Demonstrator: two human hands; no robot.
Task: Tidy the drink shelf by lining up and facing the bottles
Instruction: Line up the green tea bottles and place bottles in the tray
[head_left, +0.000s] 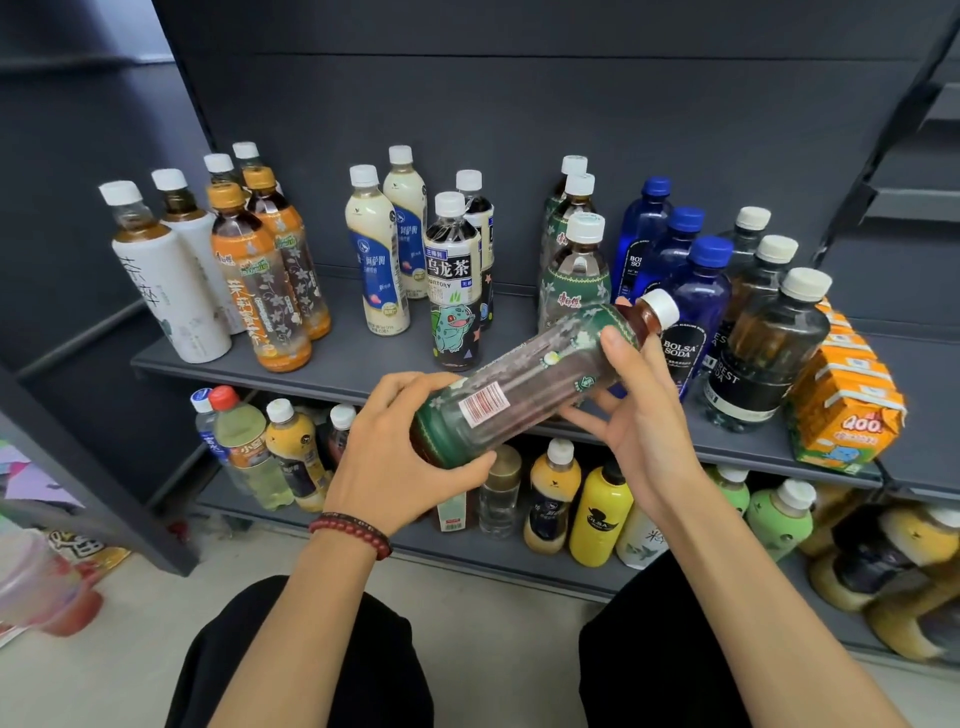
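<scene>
Knees (311, 665), black trousers: foreground. Left hand (395, 457): curled round the base of the green-label tea bottle (519, 389). Right hand (639, 415): grasping its upper part, below the white cap. Bottle: tilted, cap up-right, in front of the upper shelf (353, 358) edge.

Blue bottle (700, 299): BOLSA SODA
Black-label bottle (453, 291): 乌龙茶, SUNTORY
Orange carton pack (852, 410): 400
Yellow bottle (600, 512): OLSA, first letter unclear

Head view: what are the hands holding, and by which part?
Both hold one green-labelled tea bottle, tilted. The left hand grips its base end; the right hand holds its upper body, just below the neck.
</scene>
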